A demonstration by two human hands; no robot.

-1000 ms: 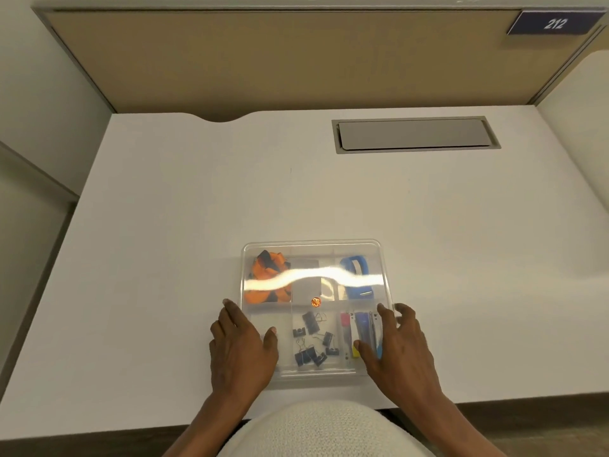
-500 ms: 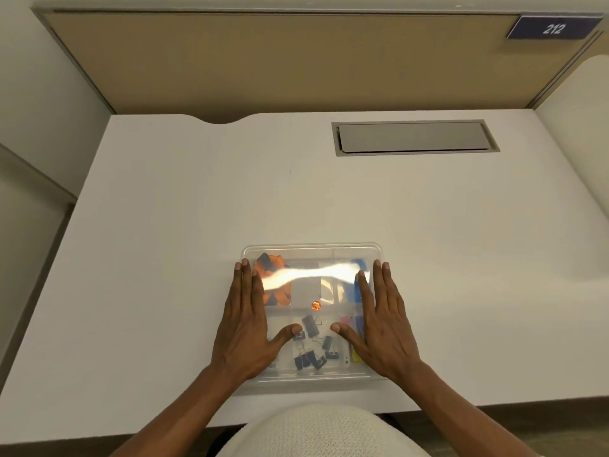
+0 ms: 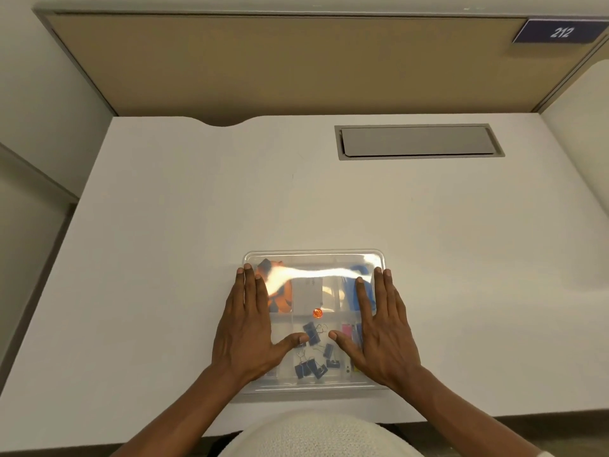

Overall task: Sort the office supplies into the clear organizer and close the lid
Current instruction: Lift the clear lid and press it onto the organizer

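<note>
On the near edge of the white table [image 3: 164, 225], right in front of me, sits the clear plastic compartment organizer [image 3: 314, 257], lid already down over it. Both my hands lie flat on the lid, palms down: left hand [image 3: 245, 331] over the left side, right hand [image 3: 382, 331] over the right side. Fingers of both are straight and slightly spread, gripping nothing, tips pointing away from me toward the far rim, thumbs angled inward and nearly meeting above the dark blue binder clips [image 3: 313, 354]. Lid lies directly under the palms, so the coming move looks like a straight push down, both hands equally near. Organizer's longer side runs left to right. Orange-and-black items [image 3: 280, 298] far left, blue item [image 3: 361, 272] far right. Whether the lid has fully latched I can't tell, glare hides the far edge.
</note>
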